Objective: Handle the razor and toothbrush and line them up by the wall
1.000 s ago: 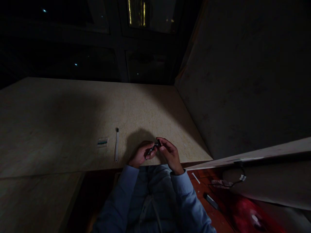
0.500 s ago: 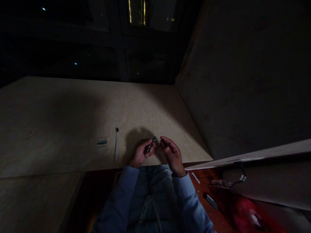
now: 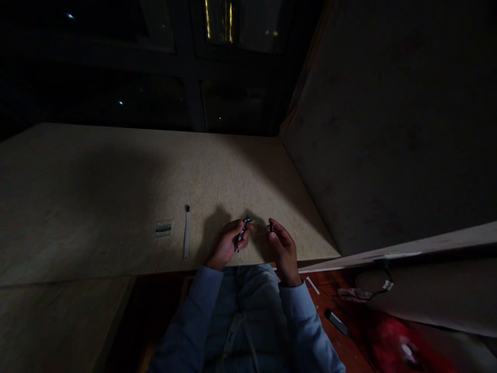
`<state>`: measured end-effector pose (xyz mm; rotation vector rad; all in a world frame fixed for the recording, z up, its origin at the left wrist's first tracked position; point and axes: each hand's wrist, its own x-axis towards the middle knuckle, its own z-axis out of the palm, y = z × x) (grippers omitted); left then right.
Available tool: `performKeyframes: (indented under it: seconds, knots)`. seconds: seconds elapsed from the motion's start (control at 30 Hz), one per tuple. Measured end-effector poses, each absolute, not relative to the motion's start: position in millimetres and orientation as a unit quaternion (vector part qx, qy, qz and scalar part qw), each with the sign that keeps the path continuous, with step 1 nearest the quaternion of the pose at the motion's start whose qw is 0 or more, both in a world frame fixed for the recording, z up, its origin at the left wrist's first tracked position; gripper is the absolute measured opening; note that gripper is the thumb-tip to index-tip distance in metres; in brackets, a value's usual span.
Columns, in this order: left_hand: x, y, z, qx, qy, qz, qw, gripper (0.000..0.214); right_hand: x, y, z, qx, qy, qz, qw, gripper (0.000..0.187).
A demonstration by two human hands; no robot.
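My left hand [image 3: 228, 243] is closed around a slim tool [image 3: 241, 235] with a shiny metal head and a dark and silver handle. Its head points up and away from me, past my thumb; the dim light hides its exact kind. In my right hand [image 3: 284, 249], a small dark stick-like piece [image 3: 271, 228] is pinched upright between thumb and fingers. The two hands are apart, both above the table's front edge. Left of them a long pale strip [image 3: 187, 235] with a dark tip lies on the table, beside a small clear packet [image 3: 163, 229] holding a blue-green piece.
The pale tabletop [image 3: 116, 181] runs back to a dark window [image 3: 155, 101]. A wall panel [image 3: 388, 155] closes off the right side. On the reddish floor lie a white strip [image 3: 312, 285], a dark and grey object [image 3: 337, 323], a cable [image 3: 378, 292] and a red bundle [image 3: 396, 339].
My right hand has moved right, away from the left one, carrying the small dark piece. My left hand has shifted slightly, and its tool shows more silver.
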<state>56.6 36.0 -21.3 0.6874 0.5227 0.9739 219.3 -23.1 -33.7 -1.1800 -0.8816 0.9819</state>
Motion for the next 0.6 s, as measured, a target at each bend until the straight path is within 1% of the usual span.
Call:
performKeyframes:
  seconds: [0.13, 0.2, 0.37, 0.6]
  knots:
    - [57.3, 35.2, -23.2, 0.340, 0.249, 0.438, 0.794, 0.046, 230.5, -20.3, -45.5, -0.549, -0.375, 0.386, 0.640, 0.054]
    - [57.5, 34.6, -24.6, 0.349, 0.253, 0.423, 0.797, 0.046, 234.1, -19.5, -48.7, -0.550, -0.365, 0.386, 0.645, 0.055]
    - [59.0, 33.7, -23.9, 0.361, 0.268, 0.392, 0.803, 0.042, 234.2, -19.7, -46.4, -0.541, -0.373, 0.395, 0.642, 0.053]
    - [59.9, 30.7, -15.4, 0.397, 0.316, 0.384, 0.772, 0.039, 228.6, -20.8, -38.8, -0.520, -0.371, 0.405, 0.654, 0.047]
